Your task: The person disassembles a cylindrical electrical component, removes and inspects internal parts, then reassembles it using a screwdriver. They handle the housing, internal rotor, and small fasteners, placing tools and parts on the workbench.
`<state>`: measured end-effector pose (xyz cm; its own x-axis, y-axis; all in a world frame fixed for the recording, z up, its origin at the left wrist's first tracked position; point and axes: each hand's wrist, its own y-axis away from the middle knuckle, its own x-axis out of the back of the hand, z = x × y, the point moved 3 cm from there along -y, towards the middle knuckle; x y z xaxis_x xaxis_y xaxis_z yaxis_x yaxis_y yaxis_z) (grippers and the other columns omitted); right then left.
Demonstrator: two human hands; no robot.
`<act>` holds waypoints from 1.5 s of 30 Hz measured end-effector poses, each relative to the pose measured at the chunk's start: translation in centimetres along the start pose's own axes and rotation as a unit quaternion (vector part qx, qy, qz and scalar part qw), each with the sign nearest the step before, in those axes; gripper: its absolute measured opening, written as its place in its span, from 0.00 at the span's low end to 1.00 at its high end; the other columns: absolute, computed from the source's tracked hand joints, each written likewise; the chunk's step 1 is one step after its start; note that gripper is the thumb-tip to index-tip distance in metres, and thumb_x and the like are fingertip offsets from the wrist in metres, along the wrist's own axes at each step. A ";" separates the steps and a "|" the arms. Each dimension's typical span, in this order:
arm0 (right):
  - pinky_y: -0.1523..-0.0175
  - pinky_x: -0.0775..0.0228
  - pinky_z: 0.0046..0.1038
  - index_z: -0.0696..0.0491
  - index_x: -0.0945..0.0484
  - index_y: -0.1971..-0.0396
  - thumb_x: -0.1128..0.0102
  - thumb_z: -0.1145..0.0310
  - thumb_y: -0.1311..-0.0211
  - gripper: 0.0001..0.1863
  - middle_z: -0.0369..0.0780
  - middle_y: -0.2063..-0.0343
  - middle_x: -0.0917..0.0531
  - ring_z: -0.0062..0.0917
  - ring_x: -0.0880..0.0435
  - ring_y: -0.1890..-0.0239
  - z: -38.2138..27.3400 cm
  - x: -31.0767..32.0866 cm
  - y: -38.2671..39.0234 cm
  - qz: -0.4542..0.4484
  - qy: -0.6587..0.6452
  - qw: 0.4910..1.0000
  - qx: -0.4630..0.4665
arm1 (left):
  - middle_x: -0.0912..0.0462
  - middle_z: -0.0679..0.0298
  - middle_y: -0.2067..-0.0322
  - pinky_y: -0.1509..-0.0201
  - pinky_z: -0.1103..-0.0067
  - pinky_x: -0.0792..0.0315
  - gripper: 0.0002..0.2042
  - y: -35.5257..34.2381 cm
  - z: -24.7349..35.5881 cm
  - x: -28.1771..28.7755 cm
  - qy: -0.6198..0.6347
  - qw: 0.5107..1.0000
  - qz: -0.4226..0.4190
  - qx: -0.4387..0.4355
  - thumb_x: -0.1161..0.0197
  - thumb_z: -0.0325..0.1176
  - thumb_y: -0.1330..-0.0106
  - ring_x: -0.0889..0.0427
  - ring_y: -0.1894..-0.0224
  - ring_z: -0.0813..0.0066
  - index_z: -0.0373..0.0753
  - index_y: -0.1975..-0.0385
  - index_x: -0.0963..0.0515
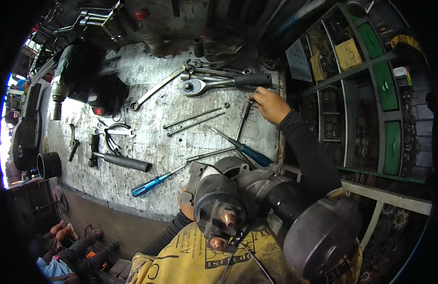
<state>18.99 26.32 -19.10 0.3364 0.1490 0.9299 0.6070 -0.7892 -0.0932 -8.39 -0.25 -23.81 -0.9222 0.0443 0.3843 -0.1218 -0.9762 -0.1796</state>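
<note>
At tabletop (148,142) one o'clock: right hand (270,105) pinching socket driver (244,116); slim, rigid steel, greasy. Six o'clock: starter motor (257,208), heavy; left hand (185,201) beneath, grip hidden, cannot tell.

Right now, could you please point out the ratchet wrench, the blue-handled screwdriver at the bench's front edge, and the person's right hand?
ratchet wrench (193,86): head view, on its round head.
blue-handled screwdriver (145,187): head view, on its blue handle.
right hand (271,105): head view, on the back of the hand.
</note>
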 end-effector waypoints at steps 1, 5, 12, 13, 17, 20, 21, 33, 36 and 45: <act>0.57 0.25 0.34 0.55 0.21 0.56 0.40 0.80 0.49 0.17 0.41 0.61 0.23 0.38 0.20 0.61 0.1 0.2 0.1 0.002 0.006 1.000 -0.016 | 0.20 0.56 0.55 0.48 0.72 0.29 0.13 0.2 -0.4 0.0 -0.001 1.000 -0.002 -0.002 0.40 0.28 0.35 0.21 0.54 0.64 0.30 0.54 0.23; 0.63 0.25 0.28 0.57 0.21 0.58 0.36 0.79 0.46 0.13 0.41 0.67 0.20 0.29 0.18 0.68 -0.9 2.7 1.7 0.146 -0.183 0.968 -0.090 | 0.19 0.56 0.54 0.47 0.72 0.29 0.13 0.9 -1.8 -0.4 -0.011 1.000 -0.022 -0.008 0.40 0.28 0.34 0.21 0.53 0.64 0.30 0.53 0.23; 0.69 0.23 0.23 0.60 0.22 0.64 0.38 0.88 0.49 0.12 0.43 0.65 0.20 0.23 0.20 0.70 -8.8 16.6 9.5 0.331 -0.562 0.758 0.006 | 0.24 0.59 0.68 0.60 0.76 0.30 0.06 -0.3 0.7 1.1 0.189 0.962 0.166 0.100 0.39 0.26 0.39 0.24 0.66 0.71 0.32 0.66 0.24; 0.70 0.23 0.23 0.60 0.23 0.65 0.39 0.90 0.50 0.13 0.43 0.64 0.22 0.23 0.20 0.69 -10.4 19.1 10.4 0.334 -0.556 0.760 0.041 | 0.26 0.60 0.67 0.57 0.78 0.30 0.04 -0.8 2.0 2.1 0.176 0.965 0.181 0.070 0.42 0.24 0.38 0.26 0.65 0.74 0.32 0.66 0.26; 0.66 0.24 0.21 0.58 0.21 0.67 0.35 0.88 0.53 0.13 0.41 0.65 0.22 0.21 0.19 0.66 -17.2 26.4 11.6 0.203 -0.415 0.868 0.184 | 0.27 0.58 0.64 0.59 0.79 0.30 0.05 -2.0 7.6 5.4 0.206 0.950 0.224 -0.075 0.45 0.22 0.36 0.26 0.64 0.73 0.31 0.62 0.27; 0.63 0.28 0.24 0.57 0.19 0.68 0.34 0.85 0.53 0.11 0.39 0.67 0.22 0.22 0.19 0.66 -20.7 28.6 10.7 0.108 -0.182 0.954 0.214 | 0.27 0.56 0.64 0.62 0.79 0.29 0.07 -2.7 11.7 7.0 0.218 0.933 0.229 -0.172 0.45 0.26 0.36 0.26 0.65 0.72 0.32 0.62 0.28; 0.64 0.28 0.25 0.58 0.20 0.69 0.35 0.84 0.53 0.10 0.40 0.68 0.22 0.26 0.19 0.66 -21.4 28.7 10.3 0.089 -0.143 0.958 0.232 | 0.27 0.56 0.64 0.62 0.79 0.29 0.07 -2.8 12.8 7.1 0.224 0.926 0.232 -0.194 0.44 0.27 0.37 0.26 0.65 0.72 0.32 0.62 0.28; 0.63 0.28 0.31 0.58 0.22 0.69 0.35 0.78 0.50 0.07 0.42 0.68 0.23 0.35 0.19 0.66 -21.8 28.2 7.9 -0.005 -0.060 0.965 0.257 | 0.22 0.53 0.69 0.64 0.73 0.27 0.08 -2.3 20.5 7.6 0.159 0.923 0.124 -0.328 0.40 0.32 0.36 0.23 0.69 0.66 0.34 0.65 0.27; 0.63 0.27 0.31 0.58 0.21 0.69 0.34 0.77 0.50 0.07 0.42 0.68 0.22 0.35 0.19 0.66 -21.3 28.2 7.8 -0.013 -0.064 0.961 0.268 | 0.21 0.53 0.67 0.65 0.72 0.27 0.07 -3.4 22.4 8.0 0.136 0.912 0.085 -0.378 0.39 0.32 0.36 0.22 0.69 0.64 0.35 0.64 0.26; 0.62 0.28 0.30 0.55 0.16 0.61 0.35 0.78 0.47 0.12 0.42 0.68 0.22 0.34 0.19 0.66 -21.2 28.4 8.6 -0.035 -0.074 0.956 0.283 | 0.21 0.55 0.67 0.67 0.71 0.27 0.06 -5.0 24.3 6.9 0.149 0.896 0.057 -0.414 0.38 0.30 0.37 0.21 0.69 0.64 0.36 0.64 0.25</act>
<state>18.50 11.15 14.04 0.3534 0.3060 0.8840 0.9100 -0.3314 -0.2491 -5.20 -0.26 1.73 -0.9879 0.1303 0.0836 -0.1376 -0.4920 -0.8596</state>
